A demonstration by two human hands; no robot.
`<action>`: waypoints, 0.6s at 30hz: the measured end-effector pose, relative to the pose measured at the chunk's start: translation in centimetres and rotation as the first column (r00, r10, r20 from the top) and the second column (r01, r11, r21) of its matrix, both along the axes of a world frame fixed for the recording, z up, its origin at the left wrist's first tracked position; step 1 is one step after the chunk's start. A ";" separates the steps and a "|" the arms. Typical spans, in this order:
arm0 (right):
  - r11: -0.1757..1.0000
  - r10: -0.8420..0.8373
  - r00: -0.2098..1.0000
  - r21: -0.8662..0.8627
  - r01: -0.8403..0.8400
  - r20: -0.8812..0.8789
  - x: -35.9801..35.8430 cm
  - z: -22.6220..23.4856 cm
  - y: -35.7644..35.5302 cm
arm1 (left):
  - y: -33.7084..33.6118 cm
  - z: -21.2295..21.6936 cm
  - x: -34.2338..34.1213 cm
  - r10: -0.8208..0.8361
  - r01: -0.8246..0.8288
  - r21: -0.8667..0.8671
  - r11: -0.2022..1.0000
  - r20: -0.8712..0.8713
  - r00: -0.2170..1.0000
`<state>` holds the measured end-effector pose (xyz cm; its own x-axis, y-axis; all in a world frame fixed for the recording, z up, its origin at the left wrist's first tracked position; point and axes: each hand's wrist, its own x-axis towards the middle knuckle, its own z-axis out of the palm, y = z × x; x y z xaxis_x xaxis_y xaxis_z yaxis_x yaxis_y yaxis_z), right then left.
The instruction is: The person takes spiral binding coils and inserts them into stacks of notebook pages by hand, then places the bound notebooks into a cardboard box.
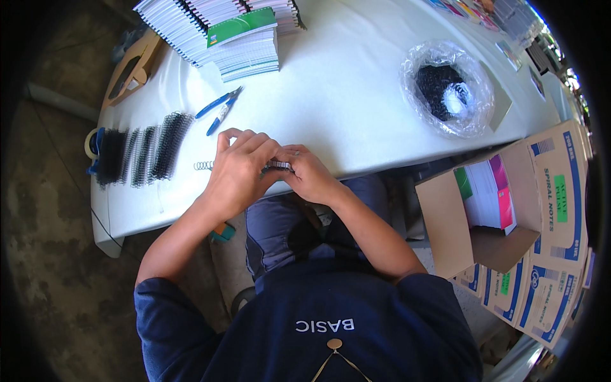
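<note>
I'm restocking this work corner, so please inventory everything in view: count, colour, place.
Held coil: one, dark, at both hands
Coil bunches: about four, black, table's left
Tape dispenser: one, blue, left edge
Cutters: one, blue-handled, beyond left hand
Cardboard tray: one, brown, far left
Notebook stacks: several, white, one green-topped, far side
Plastic bag: one, clear, table's right
Loose coils: uncounted, black, in bag
Open carton: one, brown, right
Booklets: uncounted, white with green, pink, purple, inside carton
Other cartons: several, brown-blue, lower right
Tablecloth: one, white, centre
Shirt: one, navy, bottom
Left hand: one, bare, centre
Right hand: one, bare, centre
</note>
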<state>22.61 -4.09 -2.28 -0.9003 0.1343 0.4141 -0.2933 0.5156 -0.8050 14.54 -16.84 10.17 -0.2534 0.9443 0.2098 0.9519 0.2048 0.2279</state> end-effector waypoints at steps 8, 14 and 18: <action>0.998 0.060 0.997 -0.024 -0.061 -0.049 -0.1 0.6 0.2 | -0.4 0.0 0.6 -0.016 0.021 0.072 0.997 -0.064 0.998; 0.988 0.132 0.988 -0.065 -0.137 -0.084 0.2 3.2 3.4 | 1.3 2.3 -0.4 -0.058 0.058 -0.002 0.998 -0.024 0.998; 0.856 -0.050 0.983 0.514 -0.048 0.174 1.5 4.8 10.9 | 6.5 4.1 -9.0 0.037 -0.039 0.322 0.946 0.013 0.999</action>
<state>24.11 6.78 2.57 -0.9642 -0.0533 0.2599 -0.1726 0.8700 -0.4618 5.53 -10.36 14.28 -0.2902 0.8164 0.4994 0.9431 0.1555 0.2937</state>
